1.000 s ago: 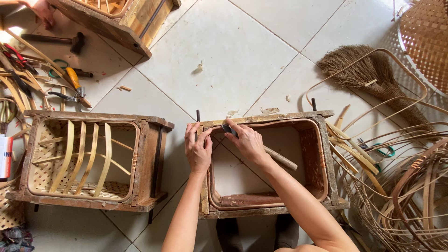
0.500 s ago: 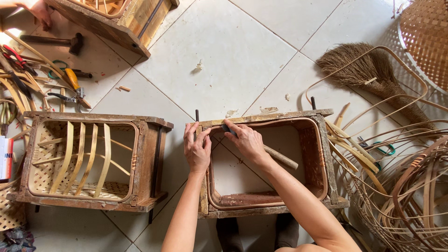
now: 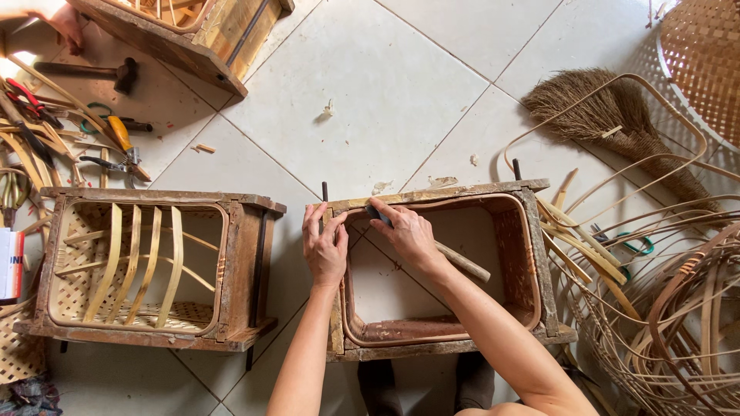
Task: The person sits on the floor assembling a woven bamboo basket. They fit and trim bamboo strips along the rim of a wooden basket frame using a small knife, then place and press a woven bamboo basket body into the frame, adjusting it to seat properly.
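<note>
A rectangular wooden frame (image 3: 539, 254) with a woven basket fitted inside sits on the tiled floor in front of me. My left hand (image 3: 324, 246) lies flat on the frame's left rim, near the far left corner. My right hand (image 3: 408, 233) is closed around a tool with a wooden handle (image 3: 462, 262) and a dark head, pressed at that same corner of the basket's rim. The handle sticks out to the right behind my hand.
A second wooden frame (image 3: 247, 262) holding a basket with bamboo strips stands to the left. Hammer (image 3: 92, 73), pliers and cutters lie at far left. A third frame (image 3: 193, 46) sits at top. A broom (image 3: 609, 115), loose rattan strips (image 3: 678, 308) and a woven tray (image 3: 709, 69) crowd the right.
Both hands stay at the frame's far left corner. The right hand has shifted slightly along the rim with the tool.
</note>
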